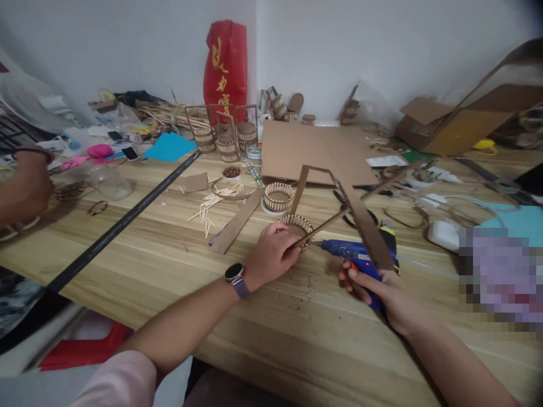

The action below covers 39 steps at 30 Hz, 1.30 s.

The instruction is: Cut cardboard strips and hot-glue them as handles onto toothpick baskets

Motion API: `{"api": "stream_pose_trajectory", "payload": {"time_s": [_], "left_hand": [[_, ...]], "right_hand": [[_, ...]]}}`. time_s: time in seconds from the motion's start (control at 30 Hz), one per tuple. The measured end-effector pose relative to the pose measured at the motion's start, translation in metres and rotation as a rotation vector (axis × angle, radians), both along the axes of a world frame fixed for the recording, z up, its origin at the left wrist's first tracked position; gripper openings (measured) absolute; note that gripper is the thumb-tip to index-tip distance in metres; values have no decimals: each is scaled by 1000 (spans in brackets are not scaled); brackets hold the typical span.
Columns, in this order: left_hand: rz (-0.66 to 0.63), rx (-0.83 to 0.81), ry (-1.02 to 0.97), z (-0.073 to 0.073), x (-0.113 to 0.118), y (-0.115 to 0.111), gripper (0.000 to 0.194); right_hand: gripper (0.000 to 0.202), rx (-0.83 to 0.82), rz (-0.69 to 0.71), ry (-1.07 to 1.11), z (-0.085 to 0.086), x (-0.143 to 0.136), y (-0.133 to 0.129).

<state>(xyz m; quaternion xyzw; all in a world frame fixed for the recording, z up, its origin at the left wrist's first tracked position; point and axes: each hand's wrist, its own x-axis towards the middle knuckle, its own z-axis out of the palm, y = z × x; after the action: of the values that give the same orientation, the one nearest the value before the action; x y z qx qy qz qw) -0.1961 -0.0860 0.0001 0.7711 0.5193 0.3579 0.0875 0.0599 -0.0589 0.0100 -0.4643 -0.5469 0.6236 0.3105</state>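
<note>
With a small stick-walled basket [299, 227] as the clock's centre: at nine o'clock, another person's hand [29, 183] is hovering by the table edge. At ten, pale sticks [207, 206] are lying loose. At eight, the left hand [275, 249] is touching the basket, its fingers bunching together and pinching a thin brown strip [324, 225] at the near rim. At twelve, a cardboard sheet [316, 148] is lying flat. At four, the right hand [371, 285] is gripping a blue glue gun [350, 249], fingers curling around its handle, nozzle pointing at the basket.

Dim, hazy light; edges stretched (corners darkest).
</note>
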Motion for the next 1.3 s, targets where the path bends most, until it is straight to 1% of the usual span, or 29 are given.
{"api": "stream_pose_trajectory", "payload": {"time_s": [0.07, 0.17, 0.27, 0.37, 0.47, 0.6, 0.67, 0.7, 0.8, 0.97, 1.07, 1.17, 1.3], "left_hand": [[26, 30, -63, 1, 1, -3, 17], [105, 74, -110, 3, 0, -5, 20], [180, 89, -79, 5, 0, -6, 23], [227, 101, -32, 6, -1, -6, 29], [183, 109, -9, 8, -4, -7, 29], [31, 95, 36, 10, -13, -4, 14], [-25, 60, 59, 11, -17, -1, 17], [-34, 43, 65, 11, -19, 0, 18], [-26, -10, 81, 11, -21, 4, 16], [10, -91, 100, 11, -14, 4, 15], [25, -106, 105, 11, -10, 3, 14], [10, -106, 96, 11, -9, 3, 14], [-6, -94, 67, 9, -9, 3, 15]], "right_hand": [[49, 0, -3, 0, 0, 1, 0], [48, 17, 4, -7, 0, 1, -1], [53, 49, 5, -59, -1, 2, -3], [60, 106, 9, -178, -3, 2, -5], [57, 193, 34, -301, -6, 4, -6], [48, 232, 38, -355, -10, 9, -7], [46, 235, 38, -392, -11, 11, -7], [46, 245, 41, -416, -12, 12, -7], [46, 287, 54, -490, -11, 12, -7], [40, 351, 67, -583, -13, 10, -5], [43, 373, 65, -589, -19, 14, -2], [45, 372, 45, -625, -26, 19, 0], [44, 360, 58, -661, -29, 21, 0]]}}
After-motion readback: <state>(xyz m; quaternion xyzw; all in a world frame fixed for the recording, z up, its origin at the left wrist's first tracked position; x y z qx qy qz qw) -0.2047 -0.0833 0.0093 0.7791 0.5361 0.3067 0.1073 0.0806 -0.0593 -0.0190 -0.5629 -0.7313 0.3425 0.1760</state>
